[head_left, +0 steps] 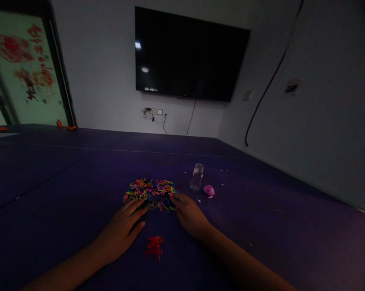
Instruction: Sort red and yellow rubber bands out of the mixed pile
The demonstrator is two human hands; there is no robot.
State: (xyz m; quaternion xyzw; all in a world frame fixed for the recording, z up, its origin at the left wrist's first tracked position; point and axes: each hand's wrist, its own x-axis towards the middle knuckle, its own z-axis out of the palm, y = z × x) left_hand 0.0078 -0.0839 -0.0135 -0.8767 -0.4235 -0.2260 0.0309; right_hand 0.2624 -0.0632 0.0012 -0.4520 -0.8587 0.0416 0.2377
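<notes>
A spread of small multicoloured clips [152, 190] lies on the purple surface in front of me. My left hand [123, 226] rests at the near left edge of the spread, fingers apart, with nothing in it. At the right edge, my right hand [188, 214] has its fingers bent together over the clips; what they hold, if anything, is too small to tell. Between my forearms sits a separate small heap of red clips [154, 245]. Beyond my right hand are a clear bottle [197, 178], open at the top, and a pink cap-like piece [209, 190].
The purple surface [79, 173] reaches the far wall, where a large black screen [188, 54] hangs above sockets and cables. Small white scraps lie around the bottle. Orange objects [59, 123] stand by the door at the far left.
</notes>
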